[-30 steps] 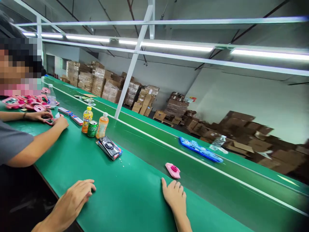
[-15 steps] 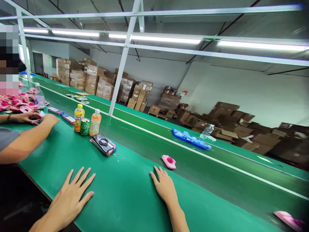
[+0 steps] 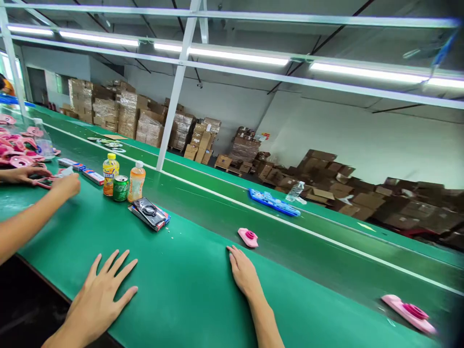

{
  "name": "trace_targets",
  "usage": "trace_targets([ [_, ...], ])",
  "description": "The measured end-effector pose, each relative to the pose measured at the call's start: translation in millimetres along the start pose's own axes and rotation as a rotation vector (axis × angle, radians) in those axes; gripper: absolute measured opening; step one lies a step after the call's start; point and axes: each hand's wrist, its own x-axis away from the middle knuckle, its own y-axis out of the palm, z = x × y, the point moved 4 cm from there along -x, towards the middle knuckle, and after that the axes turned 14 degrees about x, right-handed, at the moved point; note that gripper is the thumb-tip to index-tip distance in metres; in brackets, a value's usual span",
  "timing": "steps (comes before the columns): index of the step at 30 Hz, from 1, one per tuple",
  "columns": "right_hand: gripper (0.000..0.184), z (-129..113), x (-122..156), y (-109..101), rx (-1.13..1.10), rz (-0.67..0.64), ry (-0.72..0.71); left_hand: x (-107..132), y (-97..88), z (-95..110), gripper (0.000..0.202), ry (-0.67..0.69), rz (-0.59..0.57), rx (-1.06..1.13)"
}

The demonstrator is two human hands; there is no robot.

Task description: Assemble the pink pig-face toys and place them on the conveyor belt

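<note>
At the far left, a heap of pink plastic pieces (image 3: 14, 147) lies on the green desk (image 3: 181, 295), with a clear plastic bottle (image 3: 44, 142) beside it. A co-worker's hands (image 3: 43, 180) work there over a small pink-edged item (image 3: 45, 182). Further along stand a yellow drink bottle (image 3: 110, 174), a green can (image 3: 121, 187) and an orange drink bottle (image 3: 136, 181), close together, with a black phone-like packet (image 3: 148, 213) lying just in front.

My left hand (image 3: 97, 299) is open, fingers spread, palm down on the desk, holding nothing. My right hand (image 3: 243, 271) is also open and empty, resting at the desk's edge beside the dark green belt (image 3: 326, 253). A pink plastic piece (image 3: 248, 237) sits on the belt near that hand, not touching it. Another pink piece (image 3: 409, 313) lies further right on the belt, well apart from both hands.
</note>
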Motion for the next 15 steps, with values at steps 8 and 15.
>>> trace_targets([
  [8,0.064,29.8,-10.7,29.8,0.166,-0.008,0.241,-1.0,-7.0,7.6,0.054,-0.005,-0.002,0.071],
  [15,0.058,20.0,1.2,49.9,0.528,0.063,-0.005,-12.9,-13.3,-11.5,0.051,-0.167,0.162,0.152],
])
